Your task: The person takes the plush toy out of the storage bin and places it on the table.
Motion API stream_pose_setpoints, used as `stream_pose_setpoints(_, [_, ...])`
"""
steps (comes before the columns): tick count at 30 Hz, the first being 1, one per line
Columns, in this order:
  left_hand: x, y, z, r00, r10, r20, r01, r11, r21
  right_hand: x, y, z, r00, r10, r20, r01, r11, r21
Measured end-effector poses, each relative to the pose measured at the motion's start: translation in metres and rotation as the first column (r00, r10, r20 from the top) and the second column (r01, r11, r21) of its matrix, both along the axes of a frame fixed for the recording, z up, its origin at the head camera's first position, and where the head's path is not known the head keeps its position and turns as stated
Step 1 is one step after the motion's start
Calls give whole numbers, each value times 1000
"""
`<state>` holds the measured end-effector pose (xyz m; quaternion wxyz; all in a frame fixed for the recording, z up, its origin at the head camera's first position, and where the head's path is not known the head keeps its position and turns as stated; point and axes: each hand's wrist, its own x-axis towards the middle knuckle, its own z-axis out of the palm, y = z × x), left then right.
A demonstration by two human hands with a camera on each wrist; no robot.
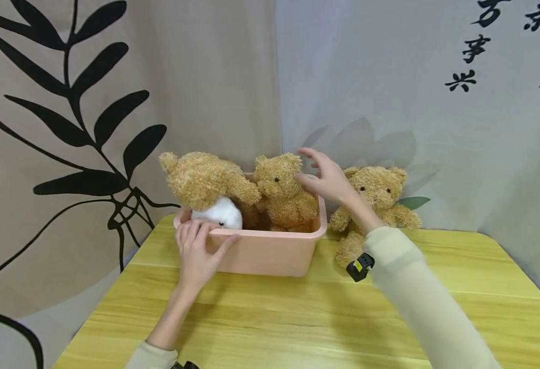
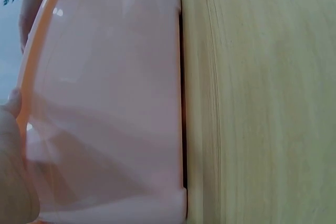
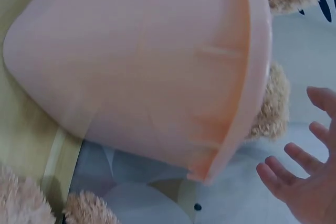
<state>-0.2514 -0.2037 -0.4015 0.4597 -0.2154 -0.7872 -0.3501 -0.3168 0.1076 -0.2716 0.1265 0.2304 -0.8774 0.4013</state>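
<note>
Head view, centre frame: the right hand point(image 1: 326, 177), fingers spread and empty, is nearest the bear point(image 1: 288, 197) upright just to its left inside the pink tub point(image 1: 265, 256); touching, I can't quite tell. The left hand point(image 1: 199, 251) grips the front rim point(image 1: 274, 234).

1. Three golden-brown, curly-furred plush bears point(image 1: 285, 187) are counted.
2. One white, fluffy plush toy point(image 1: 221, 211) is seen.
3. One pink, rectangular plastic bin point(image 1: 265, 253) is shown.
4. One yellow, wood-grained desk point(image 1: 293, 318) is seen.
5. Two small black wrist-worn devices point(image 1: 360, 267) are shown.
</note>
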Motion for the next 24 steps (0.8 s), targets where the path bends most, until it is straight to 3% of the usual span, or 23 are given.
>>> stream_pose_setpoints(19, [0, -3, -2, 1000, 15, 11, -15, 1000, -19, -21, -30, -11, 1000, 1, 11, -3, 982, 186])
stream_pose_setpoints(24, [0, -3, -1, 1000, 16, 18, -16, 999, -33, -17, -37, -12, 997, -62, 48, 48, 968, 246])
